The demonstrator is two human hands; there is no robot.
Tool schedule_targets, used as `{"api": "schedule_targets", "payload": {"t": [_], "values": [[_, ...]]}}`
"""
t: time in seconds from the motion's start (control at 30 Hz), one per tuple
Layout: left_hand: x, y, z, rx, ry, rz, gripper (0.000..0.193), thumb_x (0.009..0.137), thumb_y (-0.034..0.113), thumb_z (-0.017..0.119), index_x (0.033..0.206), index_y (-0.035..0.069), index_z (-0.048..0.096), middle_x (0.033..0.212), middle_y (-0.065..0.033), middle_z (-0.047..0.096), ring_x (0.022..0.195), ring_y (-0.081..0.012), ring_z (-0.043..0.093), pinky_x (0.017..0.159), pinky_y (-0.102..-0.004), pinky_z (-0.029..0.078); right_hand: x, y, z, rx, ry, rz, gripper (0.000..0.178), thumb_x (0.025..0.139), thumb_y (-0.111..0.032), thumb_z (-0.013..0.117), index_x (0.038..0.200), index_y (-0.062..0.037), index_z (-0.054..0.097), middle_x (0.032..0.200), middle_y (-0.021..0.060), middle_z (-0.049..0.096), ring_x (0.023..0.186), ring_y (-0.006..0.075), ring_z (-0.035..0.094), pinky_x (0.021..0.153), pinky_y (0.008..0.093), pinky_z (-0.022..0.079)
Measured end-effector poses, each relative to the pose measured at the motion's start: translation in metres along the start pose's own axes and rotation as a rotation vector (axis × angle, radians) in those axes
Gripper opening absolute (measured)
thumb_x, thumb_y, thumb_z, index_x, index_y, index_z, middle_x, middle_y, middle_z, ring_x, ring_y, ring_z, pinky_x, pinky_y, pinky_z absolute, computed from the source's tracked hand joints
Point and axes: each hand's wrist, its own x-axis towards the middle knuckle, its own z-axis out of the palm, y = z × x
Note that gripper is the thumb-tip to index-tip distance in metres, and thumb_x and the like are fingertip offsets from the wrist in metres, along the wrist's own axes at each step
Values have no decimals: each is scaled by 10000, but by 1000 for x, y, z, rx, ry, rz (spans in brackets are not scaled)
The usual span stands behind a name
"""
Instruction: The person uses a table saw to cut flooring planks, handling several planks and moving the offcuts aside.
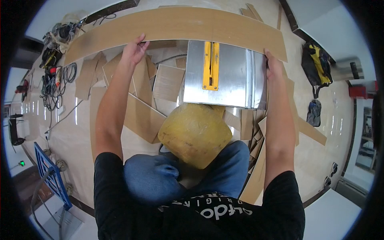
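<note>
A long, flat, tan wood-look plank [176,26] spans sideways, its broad face up, with a thin pale near edge and a dark smudge toward its left end; it overlaps the far edge of a silver, rectangular metal saw table [234,76] with a yellow slotted insert [211,84]; whether they touch is unclear.

The left forearm [113,102] and right forearm [280,124] stretch forward, bare and well apart. The left hand [136,51] grips with bent fingers [140,39]; the right hand [274,66] seems to grip too, its fingertips mostly hidden.
</note>
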Motion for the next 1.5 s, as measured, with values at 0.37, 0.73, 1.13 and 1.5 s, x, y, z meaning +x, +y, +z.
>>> {"api": "schedule_targets", "payload": {"t": [0.37,0.73,1.13,1.5], "values": [[-25,2,13,-21,-17,67,209,922,73,654,1119,103,591,1031,-29,621,932,-167,610,825,-315,573,8,6,-9,83,-45,-14,495,897,-77,690,1348,-9,498,1316,112,574,1191,217,541,1031,313,409],[-40,-1,5,-47,-9,40,174,928,69,639,1094,100,598,1027,-34,644,940,-169,633,827,-318,571,-12,3,-6,37,-1,-43,506,890,-67,695,1350,-8,494,1317,107,569,1186,230,539,1031,324,401],[-52,-4,-6,-49,-1,16,138,925,59,639,1055,79,599,994,-42,639,911,-170,632,804,-318,585,-36,-1,-9,37,-6,-15,482,884,-55,688,1326,12,507,1288,105,586,1158,224,553,1006,327,417],[-69,-7,-11,-41,-7,20,141,933,66,629,1069,72,594,1008,-43,649,900,-168,644,764,-305,601,-50,3,-20,37,27,76,497,882,-90,709,1317,36,504,1270,129,593,1120,240,575,973,343,445]]}}
